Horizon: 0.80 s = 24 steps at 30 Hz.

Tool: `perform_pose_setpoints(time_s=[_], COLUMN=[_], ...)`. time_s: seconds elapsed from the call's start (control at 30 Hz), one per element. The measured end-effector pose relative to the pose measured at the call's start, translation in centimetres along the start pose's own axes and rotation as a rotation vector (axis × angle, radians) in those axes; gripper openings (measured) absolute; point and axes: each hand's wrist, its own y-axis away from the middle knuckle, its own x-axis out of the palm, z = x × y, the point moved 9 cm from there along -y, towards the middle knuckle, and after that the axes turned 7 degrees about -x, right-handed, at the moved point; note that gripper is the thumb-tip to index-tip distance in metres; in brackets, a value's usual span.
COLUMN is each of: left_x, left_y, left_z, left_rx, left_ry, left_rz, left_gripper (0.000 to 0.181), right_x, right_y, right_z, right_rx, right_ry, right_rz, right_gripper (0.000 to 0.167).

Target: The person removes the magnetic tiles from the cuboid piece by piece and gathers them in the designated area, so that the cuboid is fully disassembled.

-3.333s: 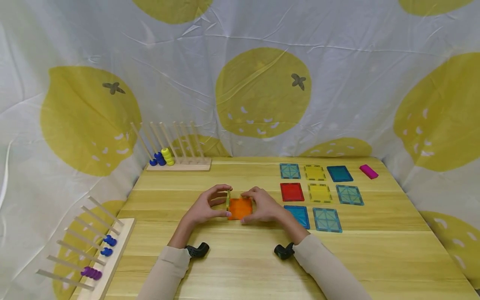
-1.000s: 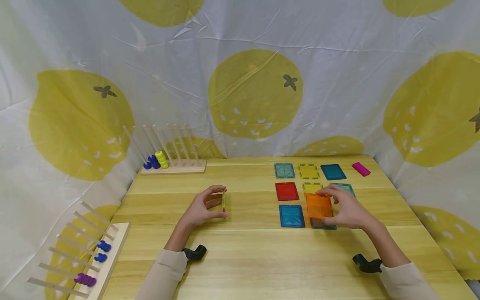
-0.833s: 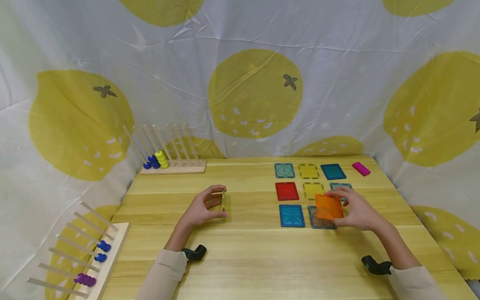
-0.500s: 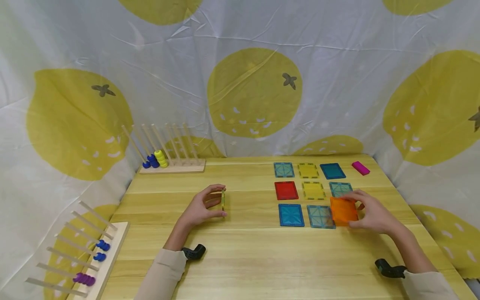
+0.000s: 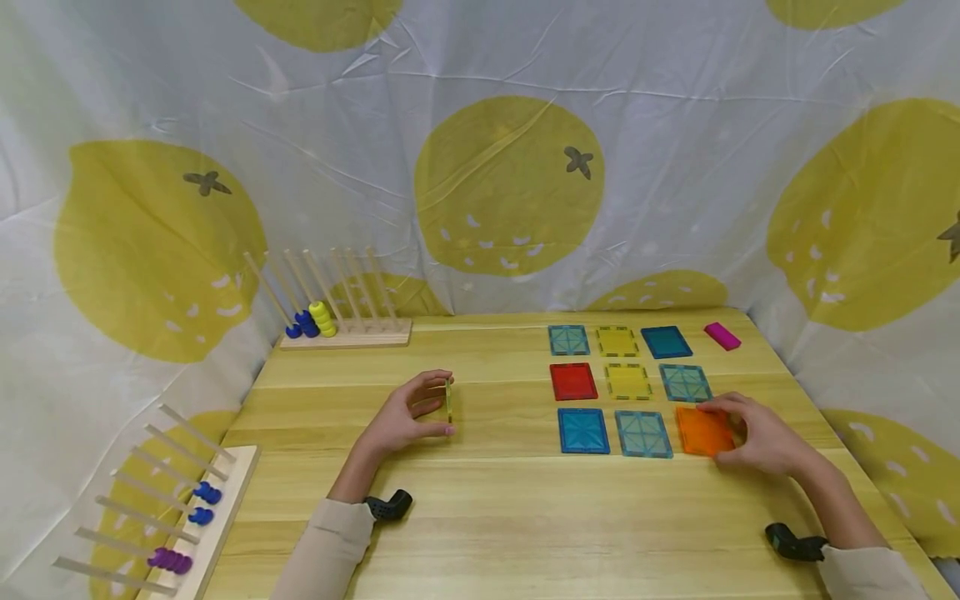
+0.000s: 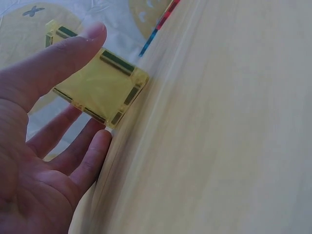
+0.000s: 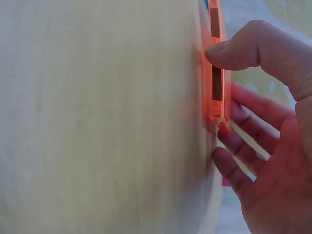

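Note:
In the head view my left hand [image 5: 397,422] holds a clear yellow magnetic tile [image 6: 100,92] on edge, between thumb and fingers, near the middle of the table. My right hand [image 5: 767,437] pinches an orange magnetic tile [image 5: 701,431] by its edges, thumb on the near side and fingers on the far side. That tile lies flat or nearly so at the near right corner of the rows. To its left is a light blue tile [image 5: 643,434], then a darker blue tile [image 5: 583,431]. Another light blue tile [image 5: 686,382] lies just behind it.
Farther back lie a red tile [image 5: 573,382], yellow tiles, a light blue tile [image 5: 568,340] and a teal tile [image 5: 666,342]. A magenta block [image 5: 722,336] is at the back right. Two wooden peg racks with beads, one at the back [image 5: 375,334], one at left [image 5: 217,517], border the table.
The orange tile, first by the left hand in the middle, has been carried right over the light blue tile and lowered at the near right corner. My left hand keeps the yellow tile.

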Motion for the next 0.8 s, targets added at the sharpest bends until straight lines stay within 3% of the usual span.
perform_pose_setpoints(time_s=[0.43,0.8], left_x=[0.3,1.1], left_y=[-0.2,-0.4], left_z=[-0.5,-1.2], left_rx=[0.006,0.021], left_ry=[-0.03,-0.117], left_rz=[-0.018,-0.025], left_gripper=[0.089,0.088], right_x=[0.1,0.5], right_y=[0.3,0.7], right_z=[-0.3,-1.2], right_rx=[-0.061,0.021], right_ry=[-0.055,-0.115], right_rz=[0.003,0.031], right_gripper=[0.07,0.067])
